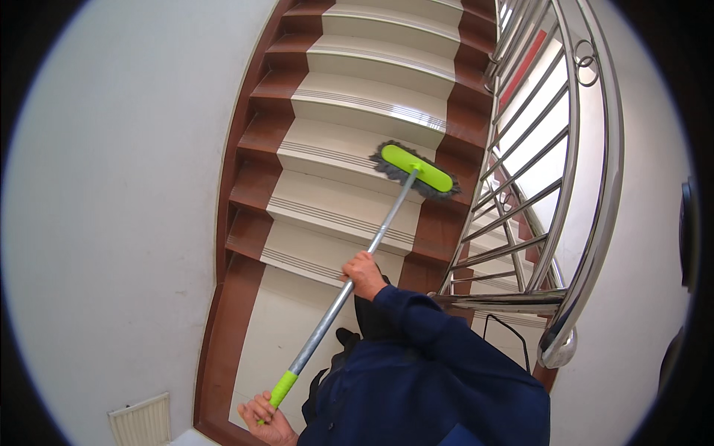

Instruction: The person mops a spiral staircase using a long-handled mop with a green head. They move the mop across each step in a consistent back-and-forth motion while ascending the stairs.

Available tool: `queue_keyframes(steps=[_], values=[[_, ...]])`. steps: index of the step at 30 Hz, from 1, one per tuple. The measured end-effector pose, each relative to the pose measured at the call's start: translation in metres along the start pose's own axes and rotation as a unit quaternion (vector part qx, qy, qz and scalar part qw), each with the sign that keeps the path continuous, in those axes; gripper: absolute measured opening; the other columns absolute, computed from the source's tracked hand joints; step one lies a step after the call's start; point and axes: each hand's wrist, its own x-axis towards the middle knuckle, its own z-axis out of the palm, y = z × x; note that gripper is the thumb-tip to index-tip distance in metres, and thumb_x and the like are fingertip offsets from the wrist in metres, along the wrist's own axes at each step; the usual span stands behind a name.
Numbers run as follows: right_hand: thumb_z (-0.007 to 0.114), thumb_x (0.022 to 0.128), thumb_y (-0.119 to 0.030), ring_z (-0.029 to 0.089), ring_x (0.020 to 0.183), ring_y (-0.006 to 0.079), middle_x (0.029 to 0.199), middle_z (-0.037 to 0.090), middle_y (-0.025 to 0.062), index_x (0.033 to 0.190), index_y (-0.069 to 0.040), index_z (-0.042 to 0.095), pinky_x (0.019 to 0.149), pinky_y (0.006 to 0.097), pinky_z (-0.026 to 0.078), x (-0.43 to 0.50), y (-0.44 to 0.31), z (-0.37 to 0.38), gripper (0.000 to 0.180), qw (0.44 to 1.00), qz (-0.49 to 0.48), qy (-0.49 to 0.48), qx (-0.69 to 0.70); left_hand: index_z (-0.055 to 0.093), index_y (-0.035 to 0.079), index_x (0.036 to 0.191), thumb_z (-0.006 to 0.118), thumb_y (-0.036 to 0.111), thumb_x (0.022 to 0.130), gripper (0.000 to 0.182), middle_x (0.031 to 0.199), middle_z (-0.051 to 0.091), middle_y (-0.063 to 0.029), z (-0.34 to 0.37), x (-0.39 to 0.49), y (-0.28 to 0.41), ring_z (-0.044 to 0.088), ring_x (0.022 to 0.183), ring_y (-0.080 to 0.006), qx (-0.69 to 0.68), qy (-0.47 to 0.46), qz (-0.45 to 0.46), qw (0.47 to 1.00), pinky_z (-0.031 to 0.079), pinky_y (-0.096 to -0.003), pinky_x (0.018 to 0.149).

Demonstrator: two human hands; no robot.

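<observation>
Both my hands hold a flat mop with a long grey metal pole [323,326]. My left hand [266,419] is wrapped around the lime-green grip [283,388] at its lower end. Farther up, my right hand [365,276] is closed on the bare pole. The mop's lime-green plate [399,157] has a grey shaggy fringe [385,168] around it. It lies slantwise over the right side of a stair step [329,148], reaching onto the red-brown border; the picture does not settle how firmly it touches.
The cream stairs with red-brown borders [256,125] rise ahead. A stainless-steel railing [611,167] bounds them on the right, with another flight behind its bars. A white wall [122,195] stands left, with a vent-like panel [140,421] low down. A black bent rod or cord [516,331] shows near the railing's foot.
</observation>
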Motion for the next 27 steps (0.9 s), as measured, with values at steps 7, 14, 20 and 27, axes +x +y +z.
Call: queue_keyframes(steps=[7,14,20,27], values=[[0.076,0.071,-0.021,0.055,0.079,0.0270,0.072,0.059,0.0043,0.071,-0.012,0.056,0.081,0.0386,0.040,0.024,-0.034,0.018,0.022,0.994,-0.036,-0.057,0.081,0.029,0.016,0.069,0.041,0.015,0.103,0.036,0.049,0.024,0.0027,-0.018,0.017,0.022,0.025,0.050,-0.0091,-0.014,0.037,0.033,0.999,0.036,-0.0280,0.067],[0.075,0.074,-0.022,0.056,0.082,0.0254,0.074,0.059,0.0023,0.073,-0.013,0.057,0.084,0.0382,0.039,0.000,-0.020,0.000,0.020,0.998,0.006,-0.049,0.049,0.031,0.017,0.067,0.043,0.017,0.103,0.037,0.047,0.024,0.0024,-0.012,0.030,0.015,0.025,0.046,-0.0099,-0.031,0.015,-0.011,0.999,0.036,-0.0291,0.065],[0.073,0.073,-0.021,0.058,0.077,0.0260,0.068,0.062,0.0039,0.068,-0.013,0.061,0.078,0.0384,0.039,-0.004,-0.026,0.001,0.015,0.995,-0.007,-0.104,-0.004,0.032,0.016,0.067,0.041,0.017,0.103,0.037,0.047,0.026,0.0021,-0.012,0.010,0.013,0.027,0.048,-0.0102,-0.054,0.112,0.008,0.992,0.036,-0.0292,0.066],[0.070,0.072,-0.019,0.058,0.078,0.0272,0.068,0.061,0.0060,0.066,-0.013,0.058,0.077,0.0395,0.040,0.051,-0.068,0.052,0.015,0.985,-0.101,-0.134,0.032,0.029,0.016,0.065,0.039,0.015,0.103,0.040,0.049,0.025,0.0020,-0.034,0.012,0.043,0.030,0.052,-0.0103,-0.090,0.077,0.097,0.988,0.034,-0.0287,0.067]])
